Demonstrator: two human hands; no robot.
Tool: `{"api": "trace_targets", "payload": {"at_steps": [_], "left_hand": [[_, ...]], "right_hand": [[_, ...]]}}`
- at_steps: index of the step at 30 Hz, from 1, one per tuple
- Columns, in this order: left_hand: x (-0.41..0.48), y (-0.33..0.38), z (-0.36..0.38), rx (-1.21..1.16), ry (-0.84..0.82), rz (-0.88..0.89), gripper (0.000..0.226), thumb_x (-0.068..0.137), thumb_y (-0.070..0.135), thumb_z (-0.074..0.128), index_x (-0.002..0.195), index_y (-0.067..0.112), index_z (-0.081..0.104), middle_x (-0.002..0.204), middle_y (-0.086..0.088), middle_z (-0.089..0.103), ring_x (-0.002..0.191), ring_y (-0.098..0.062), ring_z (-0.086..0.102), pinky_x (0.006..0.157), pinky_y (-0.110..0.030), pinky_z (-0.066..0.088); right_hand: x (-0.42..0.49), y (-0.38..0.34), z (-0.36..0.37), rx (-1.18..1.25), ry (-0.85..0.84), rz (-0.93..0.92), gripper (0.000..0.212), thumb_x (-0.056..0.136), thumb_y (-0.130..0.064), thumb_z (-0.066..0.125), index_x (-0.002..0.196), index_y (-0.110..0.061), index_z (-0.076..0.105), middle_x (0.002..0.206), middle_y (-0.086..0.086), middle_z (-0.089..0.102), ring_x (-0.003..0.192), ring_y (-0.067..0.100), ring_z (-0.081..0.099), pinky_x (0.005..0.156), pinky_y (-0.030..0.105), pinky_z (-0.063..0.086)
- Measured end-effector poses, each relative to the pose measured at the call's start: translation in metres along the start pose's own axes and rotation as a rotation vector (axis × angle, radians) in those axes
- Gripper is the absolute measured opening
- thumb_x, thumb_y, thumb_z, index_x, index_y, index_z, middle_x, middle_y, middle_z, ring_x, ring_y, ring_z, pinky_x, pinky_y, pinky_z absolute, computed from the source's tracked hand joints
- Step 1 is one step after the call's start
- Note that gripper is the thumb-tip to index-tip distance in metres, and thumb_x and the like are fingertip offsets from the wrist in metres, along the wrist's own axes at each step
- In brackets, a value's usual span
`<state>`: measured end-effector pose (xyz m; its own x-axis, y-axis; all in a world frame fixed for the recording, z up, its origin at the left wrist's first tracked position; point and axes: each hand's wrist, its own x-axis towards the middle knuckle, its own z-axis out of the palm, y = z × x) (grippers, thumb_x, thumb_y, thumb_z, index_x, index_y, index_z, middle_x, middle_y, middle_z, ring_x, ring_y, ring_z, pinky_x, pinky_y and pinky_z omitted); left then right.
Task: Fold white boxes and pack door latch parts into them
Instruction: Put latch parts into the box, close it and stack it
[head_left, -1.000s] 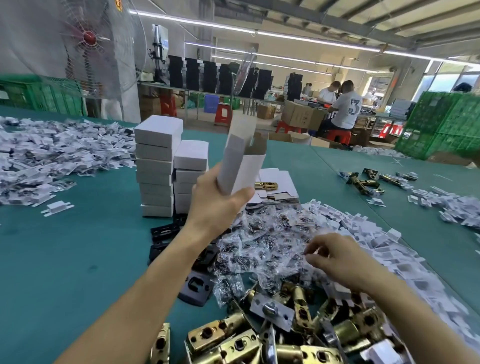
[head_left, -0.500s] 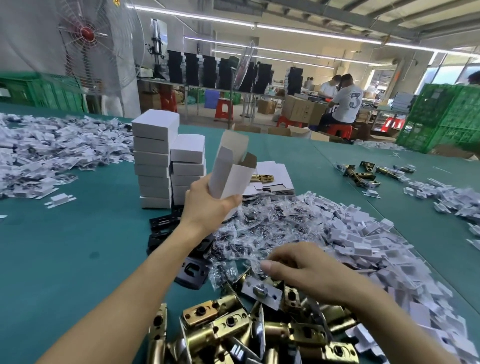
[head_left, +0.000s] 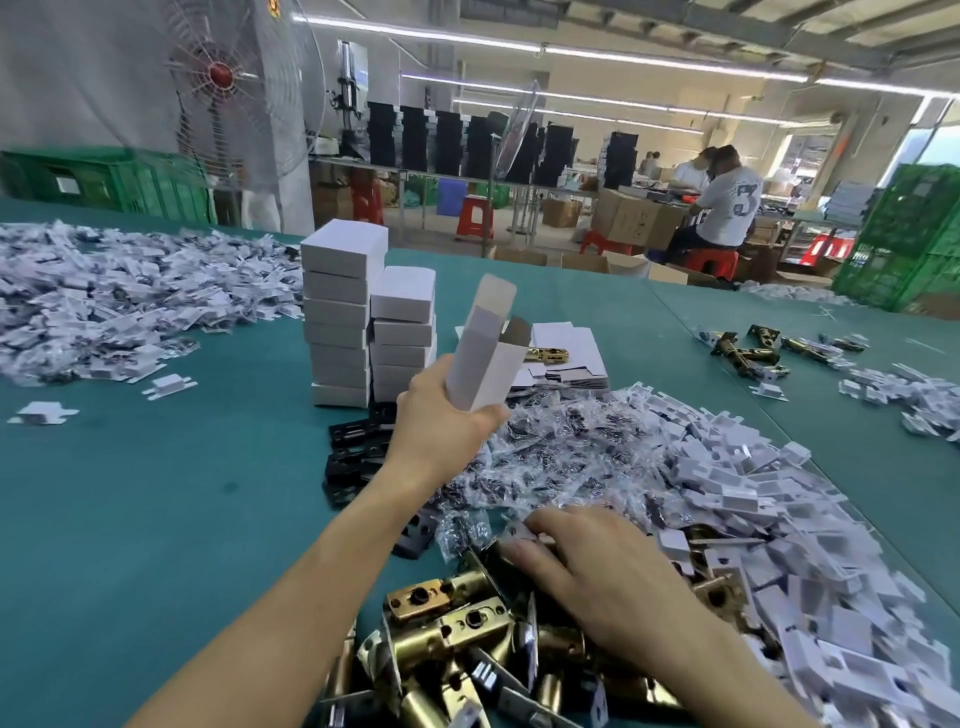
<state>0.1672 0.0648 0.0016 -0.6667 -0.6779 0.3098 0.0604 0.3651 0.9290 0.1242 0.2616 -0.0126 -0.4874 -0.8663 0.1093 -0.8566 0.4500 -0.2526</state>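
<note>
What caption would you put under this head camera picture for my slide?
Left hand holds an open white box while the right hand rests on brass latches.

Two stacks of closed white cardboard boxes (head_left: 343, 317) behind black metal plates (head_left: 358, 444); flat white carton blanks (head_left: 571, 353) right of stacks; clear plastic screw bags (head_left: 566, 457) behind brass latch bolts (head_left: 457, 626).

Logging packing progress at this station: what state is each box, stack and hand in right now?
held white box: erected, top flap open, tilted, contents hidden
left hand: grips that box's lower end
right hand: palm down on brass latch pile; hold unclear
stacked white boxes: closed, two stacks
flat box blanks: unfolded, piled, one gold latch on top
</note>
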Motion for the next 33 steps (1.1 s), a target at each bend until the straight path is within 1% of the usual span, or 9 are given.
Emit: {"api": "trace_targets", "payload": {"at_steps": [4,7,10,14,21,24,27,29,33], "left_hand": [[-0.003,-0.003,0.013,0.023,0.088,0.012,0.04,0.081,0.022,0.081,0.109,0.035,0.056,0.097,0.015,0.064,0.087,0.001,0.059,0.056,-0.011,0.047],[-0.003,-0.007,0.024,0.04,0.145,0.028,0.037,0.082,0.024,0.079,0.11,0.035,0.058,0.096,0.012,0.067,0.086,-0.002,0.063,0.061,-0.018,0.054],[0.004,-0.011,0.029,0.047,0.212,0.051,0.032,0.081,0.026,0.079,0.106,0.032,0.06,0.091,0.012,0.068,0.08,-0.001,0.065,0.054,-0.012,0.05],[0.016,-0.017,0.032,0.106,0.285,0.065,0.037,0.081,0.028,0.079,0.113,0.027,0.061,0.092,0.008,0.07,0.08,-0.01,0.067,0.062,-0.022,0.053],[0.035,-0.022,0.027,0.175,0.387,0.158,0.035,0.081,0.027,0.078,0.111,0.022,0.061,0.081,0.011,0.066,0.068,0.001,0.061,0.056,-0.017,0.046],[0.045,-0.02,0.023,0.157,0.419,0.184,0.032,0.08,0.024,0.078,0.107,0.018,0.061,0.072,0.02,0.058,0.063,0.01,0.058,0.051,-0.008,0.04],[0.053,-0.023,0.018,0.14,0.406,0.204,0.034,0.08,0.024,0.078,0.109,0.019,0.062,0.073,0.022,0.058,0.067,0.015,0.057,0.053,-0.005,0.04],[0.056,-0.024,0.015,0.096,0.352,0.223,0.034,0.077,0.025,0.079,0.106,0.019,0.063,0.075,0.02,0.062,0.07,0.011,0.06,0.053,-0.006,0.042],[0.054,-0.024,0.01,-0.008,0.198,0.19,0.04,0.07,0.033,0.076,0.107,0.021,0.065,0.089,0.008,0.071,0.081,-0.009,0.067,0.062,-0.027,0.055]], "right_hand": [[-0.003,0.004,0.018,0.007,0.114,0.046,0.055,0.091,-0.075,0.022,0.11,-0.037,0.057,0.091,-0.017,0.05,0.091,0.007,0.046,0.081,0.028,0.039],[0.003,0.008,0.02,0.05,0.154,0.061,0.067,0.085,-0.08,0.02,0.106,-0.034,0.064,0.082,-0.017,0.048,0.086,0.008,0.048,0.076,0.029,0.04],[0.009,0.005,0.02,0.037,0.186,0.056,0.07,0.083,-0.079,0.019,0.099,-0.03,0.067,0.078,-0.016,0.048,0.082,0.008,0.048,0.075,0.03,0.042],[0.013,0.004,0.02,0.034,0.203,0.049,0.065,0.086,-0.074,0.024,0.094,-0.026,0.068,0.08,-0.014,0.052,0.082,0.008,0.049,0.081,0.031,0.044],[0.029,0.004,0.022,0.005,0.223,0.015,0.052,0.092,-0.069,0.033,0.073,-0.027,0.057,0.073,-0.012,0.049,0.073,0.007,0.046,0.076,0.027,0.039],[0.037,0.003,0.024,0.017,0.258,0.006,0.052,0.093,-0.066,0.037,0.068,-0.024,0.054,0.067,-0.01,0.047,0.069,0.006,0.043,0.071,0.027,0.033],[0.046,0.002,0.025,0.056,0.255,0.027,0.061,0.089,-0.071,0.03,0.072,-0.021,0.06,0.068,-0.008,0.052,0.071,0.008,0.049,0.074,0.028,0.04],[0.051,0.002,0.025,0.079,0.248,0.051,0.066,0.087,-0.074,0.025,0.071,-0.021,0.06,0.064,-0.004,0.057,0.066,0.009,0.055,0.08,0.029,0.045],[0.051,0.002,0.026,0.152,0.264,0.101,0.063,0.088,-0.075,0.024,0.072,-0.025,0.058,0.056,-0.004,0.06,0.051,0.007,0.057,0.07,0.028,0.051]]}}
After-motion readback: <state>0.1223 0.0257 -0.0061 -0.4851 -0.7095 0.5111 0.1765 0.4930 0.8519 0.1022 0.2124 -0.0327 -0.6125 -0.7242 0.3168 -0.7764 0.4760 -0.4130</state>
